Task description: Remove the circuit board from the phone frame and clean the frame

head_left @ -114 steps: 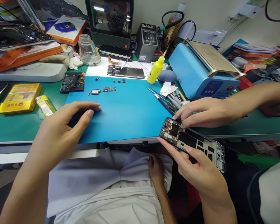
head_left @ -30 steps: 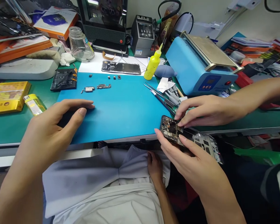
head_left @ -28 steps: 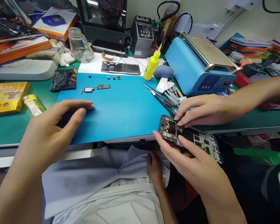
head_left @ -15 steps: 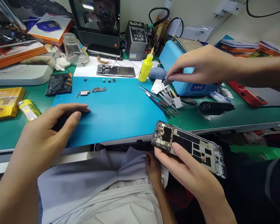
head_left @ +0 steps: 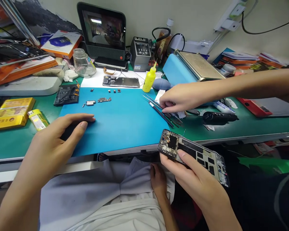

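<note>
My left hand (head_left: 48, 141) hovers over the left part of a blue mat (head_left: 120, 128), thumb and index finger apart, with nothing visible between them; its other fingers are hidden. On my thigh rests my right hand (head_left: 158, 179), fingers loosely bent over the cloth and nothing seen in it. A co-worker's left hand (head_left: 199, 186) grips an opened phone (head_left: 173, 141) with its circuitry bare. Their other hand (head_left: 180, 99) is down among tweezers (head_left: 159, 112) and other slim tools. Small phone parts (head_left: 104, 100) lie at the mat's back left.
Behind the mat lie a detached phone panel (head_left: 125, 82) and a yellow bottle (head_left: 149, 80). A glass jar (head_left: 83, 64), a dark screen (head_left: 103, 29), a soldering station (head_left: 141, 53) and a blue machine (head_left: 178, 69) line the back. A yellow box (head_left: 13, 112) sits far left.
The co-worker's reaching hand has come down and left onto the tools; the small dark thing it pinched is hidden now. The view has tilted up slightly. My hands stay as they were.
</note>
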A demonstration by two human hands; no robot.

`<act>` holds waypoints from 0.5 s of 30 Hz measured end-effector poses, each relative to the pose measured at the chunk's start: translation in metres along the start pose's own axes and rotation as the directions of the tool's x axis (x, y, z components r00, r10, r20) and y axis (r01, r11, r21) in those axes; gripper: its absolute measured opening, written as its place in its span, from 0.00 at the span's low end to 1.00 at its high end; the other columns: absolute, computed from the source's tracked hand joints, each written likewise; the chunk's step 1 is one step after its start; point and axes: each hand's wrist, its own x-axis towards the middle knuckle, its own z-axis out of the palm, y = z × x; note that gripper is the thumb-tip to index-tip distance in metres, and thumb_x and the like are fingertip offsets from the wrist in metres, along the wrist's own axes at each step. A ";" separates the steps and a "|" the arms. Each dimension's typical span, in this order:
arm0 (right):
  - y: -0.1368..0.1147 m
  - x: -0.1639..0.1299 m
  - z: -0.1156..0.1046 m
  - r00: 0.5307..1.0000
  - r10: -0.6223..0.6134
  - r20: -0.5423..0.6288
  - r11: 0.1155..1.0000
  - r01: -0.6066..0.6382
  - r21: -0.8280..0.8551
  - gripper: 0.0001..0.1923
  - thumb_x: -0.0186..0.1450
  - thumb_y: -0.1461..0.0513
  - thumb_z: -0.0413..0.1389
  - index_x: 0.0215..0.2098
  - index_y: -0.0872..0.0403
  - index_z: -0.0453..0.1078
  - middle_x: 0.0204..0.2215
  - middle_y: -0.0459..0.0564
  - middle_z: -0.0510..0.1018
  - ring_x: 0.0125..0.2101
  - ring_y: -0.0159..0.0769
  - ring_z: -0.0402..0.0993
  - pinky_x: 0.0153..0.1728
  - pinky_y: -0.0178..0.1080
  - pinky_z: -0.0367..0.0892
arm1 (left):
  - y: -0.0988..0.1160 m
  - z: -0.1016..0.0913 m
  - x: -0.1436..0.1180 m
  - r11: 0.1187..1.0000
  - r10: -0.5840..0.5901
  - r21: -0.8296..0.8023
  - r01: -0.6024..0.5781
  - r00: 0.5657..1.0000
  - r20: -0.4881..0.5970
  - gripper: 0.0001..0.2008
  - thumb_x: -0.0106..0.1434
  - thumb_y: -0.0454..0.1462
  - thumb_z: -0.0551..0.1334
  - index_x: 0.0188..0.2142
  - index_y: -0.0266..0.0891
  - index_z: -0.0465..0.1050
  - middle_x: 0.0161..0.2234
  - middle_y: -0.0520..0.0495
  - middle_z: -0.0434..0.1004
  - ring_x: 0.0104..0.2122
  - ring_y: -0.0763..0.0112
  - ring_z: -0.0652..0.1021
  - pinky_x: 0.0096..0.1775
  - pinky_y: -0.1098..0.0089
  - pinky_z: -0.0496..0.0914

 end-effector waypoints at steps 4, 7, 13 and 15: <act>-0.007 0.010 0.001 0.997 0.077 0.006 0.963 -0.076 0.257 0.23 0.85 0.54 0.52 0.74 0.45 0.75 0.64 0.40 0.83 0.69 0.25 0.77 0.64 0.22 0.74 | 0.001 0.004 0.000 1.000 0.008 -0.028 -0.008 1.000 -0.008 0.20 0.76 0.62 0.61 0.56 0.65 0.86 0.58 0.63 0.89 0.57 0.60 0.85 0.45 0.70 0.75; -0.011 0.017 0.003 0.993 0.114 0.029 0.902 -0.116 0.417 0.25 0.85 0.50 0.53 0.75 0.46 0.74 0.65 0.42 0.82 0.72 0.28 0.74 0.67 0.26 0.73 | 0.002 0.005 0.001 0.999 0.004 -0.040 -0.004 1.000 -0.004 0.21 0.75 0.61 0.61 0.56 0.63 0.86 0.56 0.61 0.90 0.53 0.61 0.87 0.36 0.71 0.74; -0.012 0.017 0.011 0.980 0.150 0.134 0.620 -0.199 0.759 0.24 0.83 0.51 0.56 0.71 0.51 0.76 0.66 0.45 0.82 0.75 0.29 0.70 0.74 0.32 0.67 | 0.004 0.003 0.004 0.998 0.015 -0.069 -0.016 1.000 -0.006 0.23 0.73 0.62 0.60 0.55 0.60 0.88 0.55 0.58 0.91 0.55 0.59 0.88 0.38 0.71 0.77; -0.012 0.016 0.014 0.978 0.131 0.161 0.510 -0.206 0.835 0.22 0.82 0.53 0.58 0.67 0.55 0.79 0.64 0.46 0.83 0.75 0.26 0.70 0.76 0.30 0.61 | 0.004 0.004 0.005 0.997 0.015 -0.075 -0.015 1.000 -0.006 0.24 0.73 0.62 0.60 0.55 0.59 0.88 0.55 0.57 0.91 0.56 0.58 0.88 0.38 0.70 0.78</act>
